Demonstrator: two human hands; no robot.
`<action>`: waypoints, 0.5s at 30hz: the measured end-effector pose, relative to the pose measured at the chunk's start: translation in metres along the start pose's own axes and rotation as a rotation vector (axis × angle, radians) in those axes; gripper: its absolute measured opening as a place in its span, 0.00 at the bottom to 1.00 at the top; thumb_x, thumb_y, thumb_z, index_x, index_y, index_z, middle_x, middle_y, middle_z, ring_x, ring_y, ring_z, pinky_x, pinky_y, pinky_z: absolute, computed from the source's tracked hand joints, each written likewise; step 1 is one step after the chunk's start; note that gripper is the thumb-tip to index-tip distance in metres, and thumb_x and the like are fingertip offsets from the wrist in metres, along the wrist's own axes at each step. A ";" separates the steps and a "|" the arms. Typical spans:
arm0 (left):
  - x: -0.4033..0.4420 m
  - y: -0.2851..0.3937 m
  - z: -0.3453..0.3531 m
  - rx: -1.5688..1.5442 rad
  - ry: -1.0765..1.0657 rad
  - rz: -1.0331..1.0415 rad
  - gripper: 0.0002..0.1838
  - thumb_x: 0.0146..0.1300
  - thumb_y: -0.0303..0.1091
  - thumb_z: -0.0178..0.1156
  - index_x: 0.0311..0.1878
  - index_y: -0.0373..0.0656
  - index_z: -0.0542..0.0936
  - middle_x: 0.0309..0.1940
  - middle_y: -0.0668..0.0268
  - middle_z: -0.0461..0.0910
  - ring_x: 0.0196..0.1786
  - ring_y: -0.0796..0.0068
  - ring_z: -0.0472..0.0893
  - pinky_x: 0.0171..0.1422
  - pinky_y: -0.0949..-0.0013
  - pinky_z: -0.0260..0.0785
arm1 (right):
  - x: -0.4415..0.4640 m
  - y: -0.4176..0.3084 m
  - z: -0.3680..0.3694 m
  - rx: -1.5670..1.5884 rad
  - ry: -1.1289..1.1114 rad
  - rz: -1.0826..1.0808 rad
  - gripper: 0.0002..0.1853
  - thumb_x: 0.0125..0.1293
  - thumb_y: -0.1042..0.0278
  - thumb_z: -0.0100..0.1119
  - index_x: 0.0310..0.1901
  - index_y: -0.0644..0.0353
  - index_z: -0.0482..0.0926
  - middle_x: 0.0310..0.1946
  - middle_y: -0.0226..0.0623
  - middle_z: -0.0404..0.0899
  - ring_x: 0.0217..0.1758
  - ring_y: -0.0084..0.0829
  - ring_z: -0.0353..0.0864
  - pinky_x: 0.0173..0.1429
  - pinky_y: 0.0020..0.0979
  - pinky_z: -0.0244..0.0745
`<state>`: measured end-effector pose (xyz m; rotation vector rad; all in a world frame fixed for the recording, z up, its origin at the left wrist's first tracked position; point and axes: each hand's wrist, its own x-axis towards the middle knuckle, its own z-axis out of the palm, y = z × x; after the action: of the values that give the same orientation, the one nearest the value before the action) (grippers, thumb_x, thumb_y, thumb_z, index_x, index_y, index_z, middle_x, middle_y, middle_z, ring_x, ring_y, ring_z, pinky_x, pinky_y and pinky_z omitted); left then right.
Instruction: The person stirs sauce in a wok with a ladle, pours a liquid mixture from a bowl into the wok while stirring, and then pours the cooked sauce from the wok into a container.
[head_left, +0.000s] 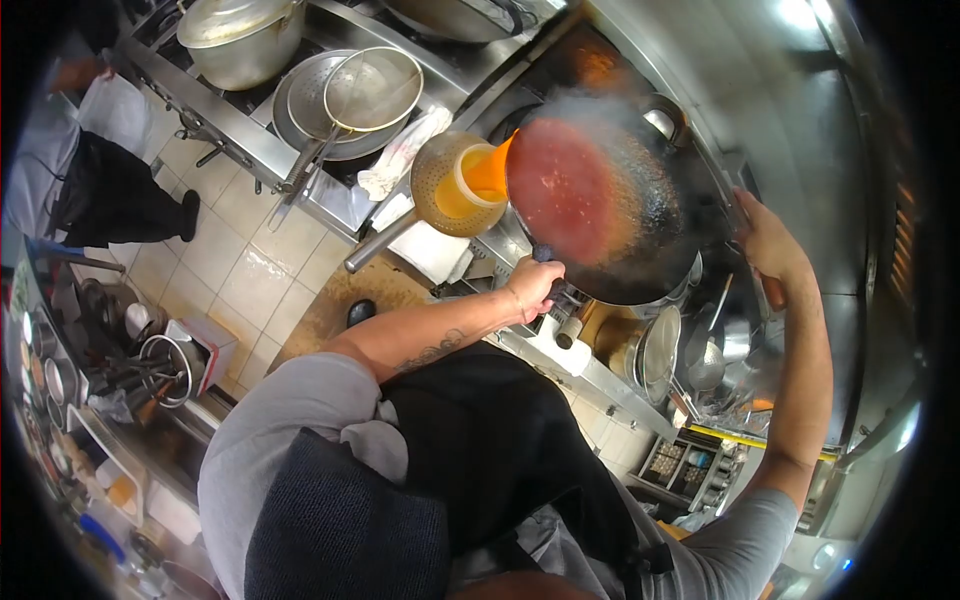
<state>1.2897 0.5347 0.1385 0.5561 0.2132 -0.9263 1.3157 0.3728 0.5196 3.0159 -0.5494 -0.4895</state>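
My left hand (535,285) is closed round the short dark handle of a large black wok (655,275). Steaming red liquid (565,190) lies in the tilted wok, and an orange stream runs over its left lip into a round yellowish container (463,190). A perforated strainer (425,180) with a long metal handle is around or under this container; which, I cannot tell. On the wok's right side, my right hand (770,240) is wrapped round a tool with a wooden end (773,293); its far part is hard to make out.
A lidded pot (240,45) and stacked strainers (372,88) stand on the stove at upper left. A white cloth (405,155) hangs nearby. Another person (110,185) stands at far left. More strainers (660,350) and a ladle (707,368) are below right of the wok.
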 end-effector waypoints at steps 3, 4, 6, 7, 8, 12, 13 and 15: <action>-0.004 0.006 0.007 -0.029 0.041 -0.004 0.07 0.62 0.28 0.58 0.27 0.44 0.76 0.19 0.68 0.72 0.11 0.77 0.66 0.11 0.71 0.53 | 0.001 -0.001 -0.001 -0.020 -0.002 0.010 0.39 0.65 0.82 0.54 0.80 0.60 0.59 0.51 0.54 0.83 0.25 0.36 0.81 0.28 0.37 0.75; -0.006 0.006 0.007 -0.020 0.024 -0.004 0.07 0.62 0.28 0.58 0.27 0.44 0.76 0.19 0.68 0.72 0.12 0.76 0.66 0.12 0.71 0.53 | 0.002 0.002 -0.003 -0.069 0.009 -0.023 0.39 0.65 0.81 0.54 0.80 0.61 0.60 0.56 0.55 0.82 0.29 0.37 0.83 0.30 0.37 0.77; -0.004 0.005 0.007 -0.012 0.007 -0.005 0.07 0.62 0.28 0.59 0.28 0.44 0.76 0.19 0.68 0.72 0.12 0.76 0.66 0.12 0.71 0.52 | 0.001 0.001 -0.005 -0.120 0.019 -0.055 0.39 0.65 0.80 0.55 0.80 0.62 0.60 0.61 0.55 0.80 0.32 0.38 0.85 0.32 0.37 0.79; -0.001 0.002 0.007 -0.030 0.010 -0.015 0.07 0.62 0.28 0.59 0.27 0.44 0.76 0.19 0.68 0.72 0.12 0.76 0.66 0.12 0.71 0.53 | -0.002 -0.003 -0.008 -0.106 0.008 -0.019 0.39 0.65 0.80 0.56 0.79 0.62 0.60 0.64 0.55 0.78 0.34 0.39 0.86 0.33 0.36 0.79; 0.001 0.000 0.007 -0.047 0.013 -0.025 0.07 0.63 0.28 0.59 0.27 0.44 0.76 0.19 0.68 0.72 0.12 0.76 0.66 0.12 0.71 0.53 | -0.003 -0.006 -0.009 -0.091 -0.002 0.016 0.39 0.65 0.80 0.56 0.79 0.63 0.60 0.68 0.55 0.76 0.36 0.39 0.86 0.34 0.36 0.80; -0.002 0.001 0.013 -0.044 -0.018 -0.022 0.07 0.63 0.29 0.59 0.28 0.44 0.76 0.19 0.68 0.72 0.13 0.76 0.67 0.13 0.71 0.54 | -0.002 0.006 -0.013 -0.105 0.004 0.003 0.39 0.65 0.81 0.55 0.79 0.63 0.60 0.68 0.54 0.76 0.33 0.38 0.85 0.33 0.37 0.79; -0.002 0.000 0.015 -0.047 -0.001 -0.025 0.07 0.63 0.29 0.59 0.28 0.43 0.76 0.19 0.67 0.72 0.12 0.76 0.67 0.13 0.71 0.53 | -0.006 0.003 -0.013 -0.094 0.013 0.001 0.39 0.65 0.81 0.54 0.79 0.63 0.60 0.67 0.55 0.77 0.31 0.37 0.84 0.32 0.36 0.79; -0.003 0.000 0.017 -0.050 0.013 -0.030 0.08 0.63 0.30 0.59 0.27 0.43 0.76 0.19 0.67 0.71 0.12 0.76 0.66 0.12 0.71 0.53 | -0.009 0.004 -0.014 -0.085 0.023 0.001 0.39 0.64 0.81 0.53 0.79 0.63 0.60 0.66 0.56 0.77 0.28 0.36 0.83 0.31 0.36 0.78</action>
<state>1.2871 0.5272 0.1539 0.5143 0.2564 -0.9446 1.3109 0.3714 0.5363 2.9367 -0.5158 -0.4654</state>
